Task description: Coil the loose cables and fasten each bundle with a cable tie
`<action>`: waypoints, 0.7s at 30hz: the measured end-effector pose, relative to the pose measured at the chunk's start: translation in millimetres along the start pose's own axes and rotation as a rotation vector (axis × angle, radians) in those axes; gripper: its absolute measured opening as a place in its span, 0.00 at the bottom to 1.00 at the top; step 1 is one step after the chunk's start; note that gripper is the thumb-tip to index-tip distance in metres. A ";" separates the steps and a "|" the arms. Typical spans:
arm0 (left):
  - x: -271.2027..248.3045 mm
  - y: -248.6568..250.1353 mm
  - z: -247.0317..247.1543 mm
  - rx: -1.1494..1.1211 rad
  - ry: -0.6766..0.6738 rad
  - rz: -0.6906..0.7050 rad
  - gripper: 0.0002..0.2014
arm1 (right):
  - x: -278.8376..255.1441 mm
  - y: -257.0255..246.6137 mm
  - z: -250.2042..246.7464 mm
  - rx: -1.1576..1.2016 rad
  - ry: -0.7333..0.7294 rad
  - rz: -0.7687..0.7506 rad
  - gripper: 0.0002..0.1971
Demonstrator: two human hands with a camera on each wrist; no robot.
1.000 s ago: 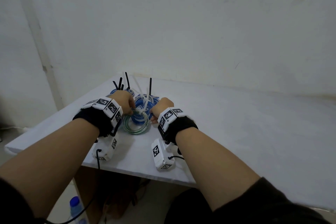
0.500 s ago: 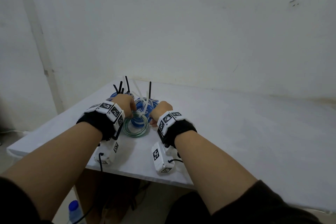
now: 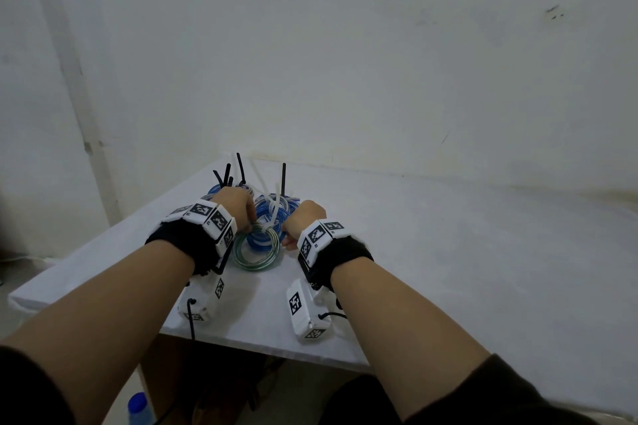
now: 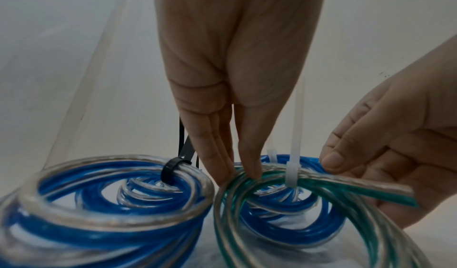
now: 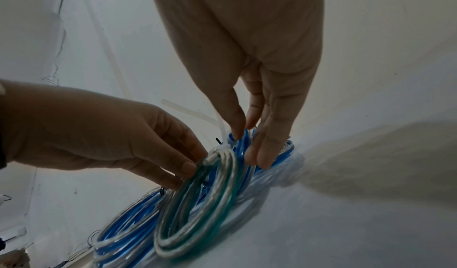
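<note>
A green-and-clear cable coil (image 3: 257, 254) stands tilted at the table's left, leaning on blue coils (image 3: 276, 209). A white cable tie (image 4: 293, 172) is looped round its top, tail pointing up. My left hand (image 4: 243, 171) comes from above and pinches the coil's top strands just left of the tie. My right hand (image 5: 249, 149) holds the same coil on the tie's other side, thumb on the cut cable end (image 4: 385, 190). A blue coil (image 4: 103, 203) to the left carries a black tie (image 4: 173, 169).
Black and white tie tails (image 3: 240, 169) stick up from the pile of bundled coils near the wall. The white table (image 3: 448, 252) stretches to the right; its front edge (image 3: 262, 347) lies just under my wrists. A blue-capped bottle (image 3: 138, 405) stands on the floor below.
Both hands have stayed on the green coil at the pile. Only the head view has shifted a little.
</note>
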State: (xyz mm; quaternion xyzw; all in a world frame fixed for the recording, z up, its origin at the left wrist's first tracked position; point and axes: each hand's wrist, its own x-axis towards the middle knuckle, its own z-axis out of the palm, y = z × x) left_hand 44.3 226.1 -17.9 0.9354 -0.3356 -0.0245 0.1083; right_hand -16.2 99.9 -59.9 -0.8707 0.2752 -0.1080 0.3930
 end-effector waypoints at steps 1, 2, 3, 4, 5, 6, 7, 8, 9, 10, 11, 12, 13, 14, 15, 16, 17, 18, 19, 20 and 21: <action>0.8 -0.5 0.4 0.000 0.001 0.002 0.13 | 0.5 -0.7 0.3 -0.008 0.000 -0.006 0.17; 0.9 -0.4 0.0 0.002 0.004 0.001 0.13 | 0.8 -1.6 0.7 0.000 -0.003 -0.001 0.18; 1.6 -0.5 -0.1 0.000 0.009 0.000 0.13 | 0.8 -2.3 1.2 0.014 -0.007 0.005 0.17; 1.5 -0.1 -0.8 -0.003 0.019 0.004 0.13 | 1.6 -1.3 1.6 0.026 -0.007 0.007 0.17; 2.3 0.1 -1.3 -0.011 0.027 0.010 0.13 | 2.0 0.3 1.3 0.042 -0.002 0.018 0.15; 2.2 1.0 -2.5 -0.019 0.024 0.010 0.13 | 2.1 1.0 1.0 0.072 -0.003 0.035 0.14; 2.3 1.5 -3.3 -0.028 0.016 0.011 0.12 | 1.2 1.2 0.5 0.093 0.002 0.040 0.14; 1.5 2.8 -4.6 -0.031 0.004 0.009 0.10 | 2.0 1.7 1.1 0.116 0.007 0.033 0.14; 2.3 2.9 -4.9 -0.029 -0.005 0.010 0.10 | 4.1 1.6 2.0 0.108 0.005 0.028 0.14; 1.8 3.4 -5.7 -0.023 -0.011 0.010 0.09 | 5.4 1.4 2.6 0.091 -0.003 0.025 0.15; 2.9 2.7 -5.5 -0.019 -0.010 0.013 0.09 | 7.0 1.4 3.0 0.073 -0.006 0.035 0.15; 2.7 2.9 -6.3 -0.024 -0.008 0.014 0.08 | 10.2 2.9 3.3 0.089 0.002 0.038 0.15; 3.9 1.8 -5.9 -0.019 -0.005 0.018 0.09 | 9.4 3.4 2.3 0.097 0.006 0.036 0.15; 3.7 2.1 -6.8 -0.020 -0.007 0.013 0.09 | 10.5 4.7 1.2 0.089 -0.001 0.037 0.14; 6.0 0.8 -6.4 -0.011 -0.009 0.014 0.10 | 11.9 5.7 0.5 0.085 -0.011 0.038 0.13; 5.6 0.5 -7.6 -0.016 -0.011 0.011 0.11 | 13.9 6.7 -0.3 0.068 -0.003 0.040 0.11; 7.3 -0.6 -8.8 -0.018 0.002 0.012 0.10 | 16.1 6.8 -1.5 0.078 -0.002 0.038 0.09; 6.2 0.5 -12.1 -0.017 0.023 0.012 0.09 | 19.5 6.7 -2.5 0.096 0.000 0.043 0.10; 6.9 1.1 -14.7 -0.020 0.058 0.014 0.07 | 24.5 6.9 -3.7 0.105 0.003 0.045 0.11; 7.4 1.1 -18.9 -0.038 0.121 0.015 0.07 | 30.5 7.0 -6.4 0.107 0.009 0.044 0.11; 7.9 2.4 -20.9 -0.045 0.183 0.016 0.08 | 32.9 7.1 -8.2 0.107 0.010 0.050 0.10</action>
